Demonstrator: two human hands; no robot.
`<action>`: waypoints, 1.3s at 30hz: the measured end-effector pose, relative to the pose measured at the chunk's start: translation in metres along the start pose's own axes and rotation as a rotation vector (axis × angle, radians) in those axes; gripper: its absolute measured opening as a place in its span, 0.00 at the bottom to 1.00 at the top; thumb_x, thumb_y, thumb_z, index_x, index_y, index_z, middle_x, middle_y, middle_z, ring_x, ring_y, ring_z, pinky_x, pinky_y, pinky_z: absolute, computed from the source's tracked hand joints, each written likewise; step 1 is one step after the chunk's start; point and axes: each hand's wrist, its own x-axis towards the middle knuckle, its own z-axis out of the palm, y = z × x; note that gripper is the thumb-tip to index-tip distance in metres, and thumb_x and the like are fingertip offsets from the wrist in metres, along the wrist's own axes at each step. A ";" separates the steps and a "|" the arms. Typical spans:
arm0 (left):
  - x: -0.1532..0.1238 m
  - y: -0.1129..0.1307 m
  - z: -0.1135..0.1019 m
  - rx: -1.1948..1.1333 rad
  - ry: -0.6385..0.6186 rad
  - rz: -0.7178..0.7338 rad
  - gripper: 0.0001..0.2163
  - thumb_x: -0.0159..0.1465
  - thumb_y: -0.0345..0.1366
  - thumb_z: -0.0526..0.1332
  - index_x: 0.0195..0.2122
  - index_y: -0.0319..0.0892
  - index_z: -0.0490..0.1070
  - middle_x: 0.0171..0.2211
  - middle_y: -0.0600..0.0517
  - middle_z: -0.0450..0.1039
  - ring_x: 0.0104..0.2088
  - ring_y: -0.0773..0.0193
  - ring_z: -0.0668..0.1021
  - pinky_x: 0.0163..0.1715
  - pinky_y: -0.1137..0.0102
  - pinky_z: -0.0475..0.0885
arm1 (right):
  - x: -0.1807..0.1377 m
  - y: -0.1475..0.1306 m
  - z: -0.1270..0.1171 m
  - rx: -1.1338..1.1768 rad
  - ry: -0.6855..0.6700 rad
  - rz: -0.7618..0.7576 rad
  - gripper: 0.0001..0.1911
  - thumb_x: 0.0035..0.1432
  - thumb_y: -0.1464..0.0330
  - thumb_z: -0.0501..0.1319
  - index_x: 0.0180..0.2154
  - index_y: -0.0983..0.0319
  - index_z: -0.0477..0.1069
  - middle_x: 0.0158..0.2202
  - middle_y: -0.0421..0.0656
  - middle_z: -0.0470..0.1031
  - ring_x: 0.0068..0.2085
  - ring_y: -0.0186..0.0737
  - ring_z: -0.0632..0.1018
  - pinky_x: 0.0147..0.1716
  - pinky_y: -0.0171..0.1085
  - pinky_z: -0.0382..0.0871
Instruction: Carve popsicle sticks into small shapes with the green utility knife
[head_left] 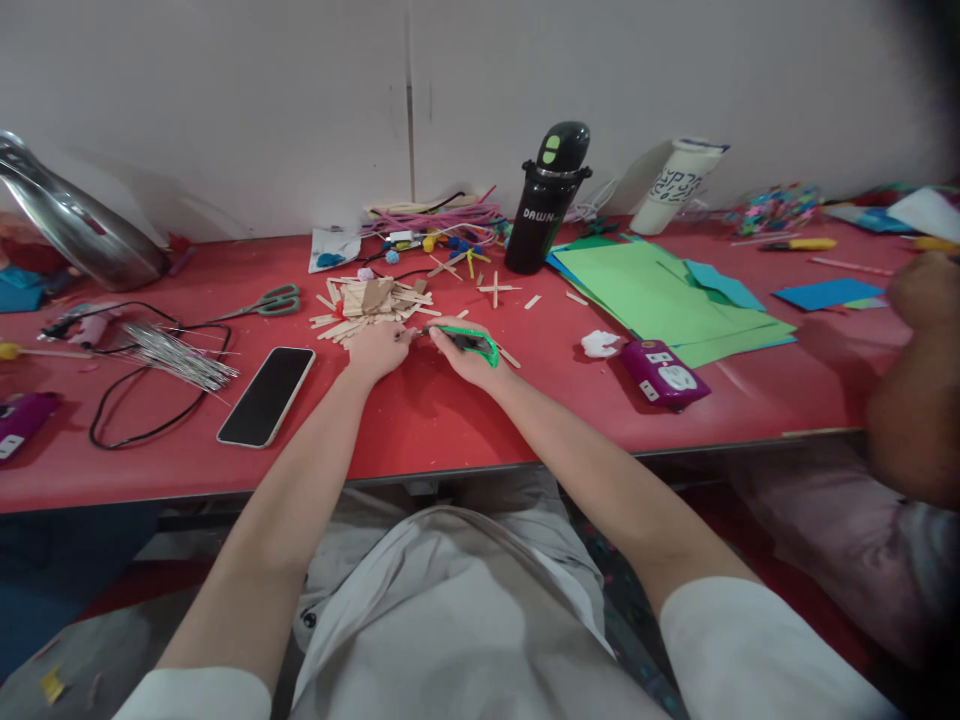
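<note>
The right hand's (463, 355) fingers are clamping around a green-handled cutter (478, 344). Its blades are hiding behind the knuckles, so their grip is hard to make out. The left hand's (381, 350) fingers are curling tightly together, tips pointing at the cutter; whatever small piece they may be pinching is too tiny to tell. Both hands are resting knuckles-up on the table (420, 420), nearly touching, with the forearms stretching straight out from the lap.

A pile of sticks (371, 300) is lying just at 12 o'clock of the left hand. A phone (267, 395) is sitting at 8 o'clock, scissors (270, 302) at 10 o'clock. From the right hand, a bottle (547, 198) is standing at 1 o'clock, paper (660, 295) is spreading at 2 o'clock, and a purple box (664, 372) is lying at 3 o'clock. Another person's arm (911, 400) is cutting into the far right edge, blurred.
</note>
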 end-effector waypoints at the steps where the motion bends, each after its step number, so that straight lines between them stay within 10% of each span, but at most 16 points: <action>1: 0.000 0.000 0.000 0.002 0.000 -0.001 0.20 0.71 0.48 0.50 0.43 0.48 0.81 0.46 0.46 0.82 0.49 0.49 0.80 0.44 0.61 0.72 | 0.000 0.000 0.000 -0.002 -0.003 0.001 0.19 0.64 0.51 0.58 0.41 0.59 0.77 0.41 0.46 0.82 0.42 0.44 0.83 0.49 0.45 0.79; 39: 0.001 -0.001 0.001 0.003 0.005 -0.015 0.20 0.70 0.49 0.50 0.40 0.48 0.80 0.46 0.45 0.82 0.49 0.47 0.80 0.45 0.59 0.73 | -0.002 -0.005 0.000 -0.036 0.010 -0.005 0.24 0.63 0.46 0.56 0.41 0.59 0.76 0.43 0.47 0.82 0.39 0.44 0.83 0.46 0.44 0.79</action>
